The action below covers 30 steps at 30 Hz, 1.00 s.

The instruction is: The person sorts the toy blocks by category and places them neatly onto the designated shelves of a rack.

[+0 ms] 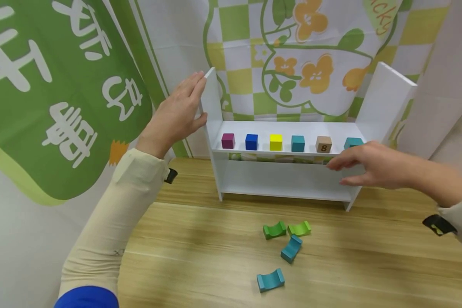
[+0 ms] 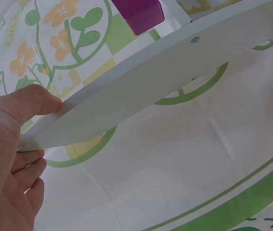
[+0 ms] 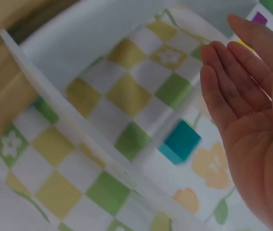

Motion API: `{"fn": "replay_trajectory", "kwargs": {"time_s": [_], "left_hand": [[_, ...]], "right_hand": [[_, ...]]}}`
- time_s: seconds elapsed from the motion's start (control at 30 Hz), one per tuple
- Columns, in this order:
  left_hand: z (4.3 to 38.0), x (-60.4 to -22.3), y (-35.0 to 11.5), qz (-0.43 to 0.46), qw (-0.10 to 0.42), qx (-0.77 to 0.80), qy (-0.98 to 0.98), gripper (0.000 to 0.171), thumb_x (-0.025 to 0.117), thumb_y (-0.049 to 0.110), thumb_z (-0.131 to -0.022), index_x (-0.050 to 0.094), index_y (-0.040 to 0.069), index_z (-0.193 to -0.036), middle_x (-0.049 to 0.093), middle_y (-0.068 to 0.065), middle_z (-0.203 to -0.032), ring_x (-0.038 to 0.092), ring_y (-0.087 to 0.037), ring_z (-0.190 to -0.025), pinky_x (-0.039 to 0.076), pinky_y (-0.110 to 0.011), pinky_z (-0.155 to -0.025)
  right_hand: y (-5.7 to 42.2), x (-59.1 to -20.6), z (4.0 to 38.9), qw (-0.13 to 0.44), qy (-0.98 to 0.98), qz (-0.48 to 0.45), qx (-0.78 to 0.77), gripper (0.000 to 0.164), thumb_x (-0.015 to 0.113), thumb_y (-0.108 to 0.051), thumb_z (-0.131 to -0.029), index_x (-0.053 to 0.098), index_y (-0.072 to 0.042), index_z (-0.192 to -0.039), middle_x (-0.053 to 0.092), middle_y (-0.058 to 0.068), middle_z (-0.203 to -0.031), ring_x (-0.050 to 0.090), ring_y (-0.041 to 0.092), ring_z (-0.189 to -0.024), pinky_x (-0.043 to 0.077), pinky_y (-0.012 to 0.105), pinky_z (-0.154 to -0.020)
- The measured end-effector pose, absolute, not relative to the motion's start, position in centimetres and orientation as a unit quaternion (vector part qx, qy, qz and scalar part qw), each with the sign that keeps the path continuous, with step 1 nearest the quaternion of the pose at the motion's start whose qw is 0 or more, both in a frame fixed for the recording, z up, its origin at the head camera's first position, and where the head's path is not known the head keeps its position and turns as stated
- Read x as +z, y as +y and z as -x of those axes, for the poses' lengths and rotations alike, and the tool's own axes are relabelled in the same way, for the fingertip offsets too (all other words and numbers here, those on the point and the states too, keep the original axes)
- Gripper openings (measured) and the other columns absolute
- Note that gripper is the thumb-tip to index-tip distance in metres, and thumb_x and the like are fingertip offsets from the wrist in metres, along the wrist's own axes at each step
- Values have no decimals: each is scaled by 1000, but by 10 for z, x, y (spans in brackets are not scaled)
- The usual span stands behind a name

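Note:
A small white shelf (image 1: pixel 285 179) stands on the table, with a row of cubes along its upper board. From left to right they are a magenta cube (image 1: pixel 228 140), a blue cube (image 1: pixel 252 142), a yellow cube (image 1: pixel 276 142), a teal cube (image 1: pixel 298 143), a wooden cube marked 8 (image 1: pixel 324 144) and another teal cube (image 1: pixel 353 142). My left hand (image 1: pixel 177 109) holds the upper part of the left side panel (image 2: pixel 126 91) between thumb and fingers. Empty, my right hand (image 1: pixel 381 167) hovers before the right end, fingers loosely extended, partly hiding the last teal cube.
On the wooden table (image 1: pixel 200 256) before the shelf lie curved blocks: a dark green one (image 1: pixel 274 231), a light green one (image 1: pixel 299 229) and two teal ones, the nearer teal block (image 1: pixel 270 280) closest to me. A patterned cloth (image 1: pixel 238 64) hangs behind.

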<state>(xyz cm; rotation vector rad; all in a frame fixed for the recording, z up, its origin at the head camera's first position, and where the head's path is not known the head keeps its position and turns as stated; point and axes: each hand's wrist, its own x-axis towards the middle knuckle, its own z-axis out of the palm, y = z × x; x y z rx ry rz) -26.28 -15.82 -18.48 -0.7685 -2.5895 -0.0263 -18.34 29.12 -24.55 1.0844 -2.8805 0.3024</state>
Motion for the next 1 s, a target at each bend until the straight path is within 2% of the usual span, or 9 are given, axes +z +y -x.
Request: {"fn": "replay_trajectory", "kwargs": {"time_s": [0.13,0.27,0.47,0.77,1.0], "left_hand": [[263,-185,-159,275,216,-11,-937,82,64,18,-104,16,-2,-167,15,-17,-178,18,-34,-166,19,-47,-137],[264,-185,-159,273,217,-12,-937,82,64,18,-104,16,-1,-168,16,-16,-178,18,-34,-166,20,-47,-137],[265,-187,-158,275,214,-16,-937,82,64,18,-104,16,-1,-168,15,-16,-178,18,-34,-166,19,-47,-137],[264,-187,-158,279,225,-14,-933,81,64,18,-103,18,-2,-167,18,-16,-177,20,-34,-165,23,-48,-136],[264,-186,-158,276,224,-17,-934,81,64,18,-103,18,-1,-168,17,-15,-178,19,-33,-165,23,-48,-136]], "right_hand": [[285,-278,181,3,-922,-362,138,36,87,-19,-87,78,-16,-121,79,-4,-119,77,17,-104,67,35,-87],[279,-313,183,-38,-914,-362,180,34,85,-19,-90,77,-12,-122,78,-1,-120,76,21,-108,67,37,-91],[275,-364,186,-70,-902,-361,227,35,84,-22,-91,77,-9,-123,79,6,-120,76,27,-110,67,41,-92],[277,-422,191,-75,-899,-340,265,37,84,-14,-89,75,1,-121,79,13,-116,76,27,-105,68,37,-89],[276,-448,192,-78,-901,-310,295,41,87,-16,-87,75,0,-122,80,10,-116,77,28,-106,67,37,-89]]}}
